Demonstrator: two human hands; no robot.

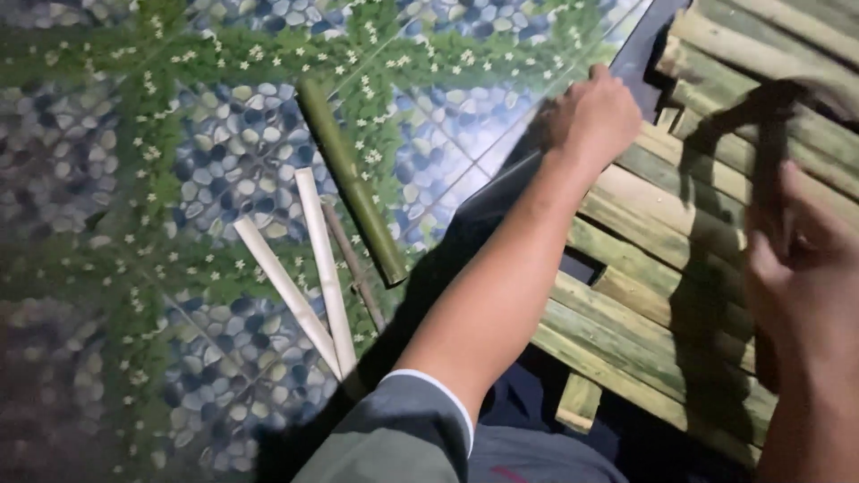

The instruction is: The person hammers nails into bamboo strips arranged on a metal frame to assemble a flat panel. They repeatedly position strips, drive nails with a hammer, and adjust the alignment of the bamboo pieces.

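Note:
My left hand reaches forward and rests with curled fingers on the far edge of a panel of green bamboo slats; what it grips is hidden. My right hand is at the right edge, closed around the dark handle of a tool that points up over the slats. The tool's head is blurred. The slats lie side by side across a dark frame.
On the floor tiles, printed with pebbles and flowers, lie a green bamboo stalk, two pale split bamboo strips and a thin brown stick. A short bamboo offcut sits under the panel's near edge.

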